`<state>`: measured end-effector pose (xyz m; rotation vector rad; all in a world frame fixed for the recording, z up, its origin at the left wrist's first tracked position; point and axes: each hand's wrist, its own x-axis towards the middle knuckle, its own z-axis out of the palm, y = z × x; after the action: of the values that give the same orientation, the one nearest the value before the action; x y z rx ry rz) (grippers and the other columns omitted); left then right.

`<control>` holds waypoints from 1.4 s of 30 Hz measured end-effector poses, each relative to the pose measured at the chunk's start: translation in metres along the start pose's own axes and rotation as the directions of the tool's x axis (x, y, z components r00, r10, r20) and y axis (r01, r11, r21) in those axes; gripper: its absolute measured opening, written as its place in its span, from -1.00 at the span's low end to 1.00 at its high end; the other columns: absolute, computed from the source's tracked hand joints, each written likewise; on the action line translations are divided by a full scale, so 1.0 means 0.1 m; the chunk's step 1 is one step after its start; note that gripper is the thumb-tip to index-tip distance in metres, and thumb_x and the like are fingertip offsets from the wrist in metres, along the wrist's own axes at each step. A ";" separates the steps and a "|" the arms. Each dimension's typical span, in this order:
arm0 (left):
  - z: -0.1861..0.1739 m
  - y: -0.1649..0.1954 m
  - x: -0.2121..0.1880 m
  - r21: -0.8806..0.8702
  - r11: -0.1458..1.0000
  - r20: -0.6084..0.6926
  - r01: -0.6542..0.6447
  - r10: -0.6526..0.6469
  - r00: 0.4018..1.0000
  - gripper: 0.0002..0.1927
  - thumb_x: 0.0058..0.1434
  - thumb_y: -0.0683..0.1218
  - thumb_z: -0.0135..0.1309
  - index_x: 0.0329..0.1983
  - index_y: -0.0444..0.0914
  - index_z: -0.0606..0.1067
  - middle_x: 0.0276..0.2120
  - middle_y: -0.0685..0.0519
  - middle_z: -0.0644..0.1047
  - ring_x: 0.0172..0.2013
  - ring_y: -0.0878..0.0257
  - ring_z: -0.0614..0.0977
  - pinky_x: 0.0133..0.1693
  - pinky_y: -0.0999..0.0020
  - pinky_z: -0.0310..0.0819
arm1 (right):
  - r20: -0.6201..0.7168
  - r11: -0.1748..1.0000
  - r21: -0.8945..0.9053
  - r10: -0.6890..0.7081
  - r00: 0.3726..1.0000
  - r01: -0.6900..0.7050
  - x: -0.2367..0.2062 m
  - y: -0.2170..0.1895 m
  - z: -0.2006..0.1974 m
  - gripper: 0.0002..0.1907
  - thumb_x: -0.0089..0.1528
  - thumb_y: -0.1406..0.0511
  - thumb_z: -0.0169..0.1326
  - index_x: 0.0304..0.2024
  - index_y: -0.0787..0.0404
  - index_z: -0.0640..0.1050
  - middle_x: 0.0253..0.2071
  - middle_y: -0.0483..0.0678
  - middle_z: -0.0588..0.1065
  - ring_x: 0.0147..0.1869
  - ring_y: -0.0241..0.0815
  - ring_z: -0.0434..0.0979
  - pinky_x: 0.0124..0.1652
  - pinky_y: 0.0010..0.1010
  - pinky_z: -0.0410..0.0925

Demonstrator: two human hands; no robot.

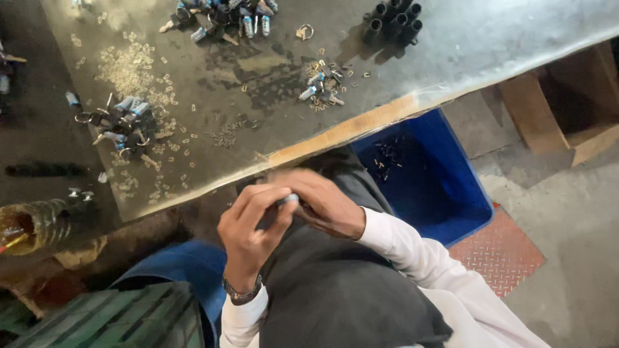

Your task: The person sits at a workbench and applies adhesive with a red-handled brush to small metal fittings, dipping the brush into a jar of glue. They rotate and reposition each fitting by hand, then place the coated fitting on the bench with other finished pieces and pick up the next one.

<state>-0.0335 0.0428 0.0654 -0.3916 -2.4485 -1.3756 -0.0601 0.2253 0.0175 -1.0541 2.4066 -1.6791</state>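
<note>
Below, both hands' grip on a small, perhaps metal part (288, 199), blue bin (445, 187) beside, littered table (451, 38).

A small silvery, cylinder-shaped metal part (288, 200) sits pinched between the fingers of the left hand (253, 227) and the right hand (327, 203), just below the near edge of the desk (451, 38). Only its pale, rounded end shows, since the fingers (267, 196) wrap around the rest. It is held over the person's lap, clear of the desk edge and not touching the desk top.
</note>
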 end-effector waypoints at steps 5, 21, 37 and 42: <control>-0.13 -0.19 0.04 0.082 0.989 -0.172 0.124 -0.109 0.979 -0.91 0.30 -0.19 0.26 -0.19 -0.25 0.56 -0.27 0.06 0.59 -0.41 0.28 0.55 -0.33 0.40 0.43 | 0.178 0.678 0.494 0.534 0.827 -0.544 -0.40 0.22 0.29 -0.80 0.39 0.24 0.08 -0.04 0.24 0.56 -0.27 -0.12 0.52 -0.23 -0.33 0.45 -0.22 -0.48 0.35; -0.07 -0.94 0.20 0.255 0.922 -0.216 0.292 -0.240 0.946 -0.83 0.38 -0.20 0.11 -0.01 -0.16 0.62 -0.18 0.05 0.53 -0.30 0.23 0.55 -0.19 0.31 0.40 | 0.034 0.589 0.590 0.665 0.746 -0.552 -0.47 0.30 0.20 -0.76 0.45 0.32 -0.19 -0.06 0.33 0.48 -0.33 -0.09 0.39 -0.23 -0.30 0.37 -0.14 -0.47 0.33; 0.24 -0.92 0.18 0.444 0.894 0.026 0.058 -0.077 0.997 -0.58 0.16 0.14 0.32 0.01 -0.15 0.63 -0.17 0.10 0.45 -0.18 0.18 0.44 -0.01 0.16 0.15 | 0.062 0.504 0.714 0.646 0.761 -0.486 -0.52 0.54 0.20 -0.86 0.39 0.34 -0.07 -0.07 0.29 0.41 -0.20 -0.07 0.46 -0.15 -0.31 0.42 -0.08 -0.45 0.35; 0.21 -0.92 0.01 0.415 0.910 0.027 0.019 -0.033 0.999 -0.66 0.13 0.06 0.33 -0.05 -0.11 0.64 -0.15 0.17 0.48 -0.12 0.20 0.48 0.04 0.19 0.17 | 0.141 0.370 0.785 0.675 0.724 -0.498 -0.49 0.66 0.28 -0.90 0.33 0.35 -0.08 -0.11 0.23 0.38 -0.26 -0.17 0.36 -0.26 -0.39 0.30 -0.19 -0.51 0.30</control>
<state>-0.0721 0.0140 -0.0161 -0.2792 -2.6894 -0.8224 -0.0451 0.2412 -0.0665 0.1570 1.4086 -2.1756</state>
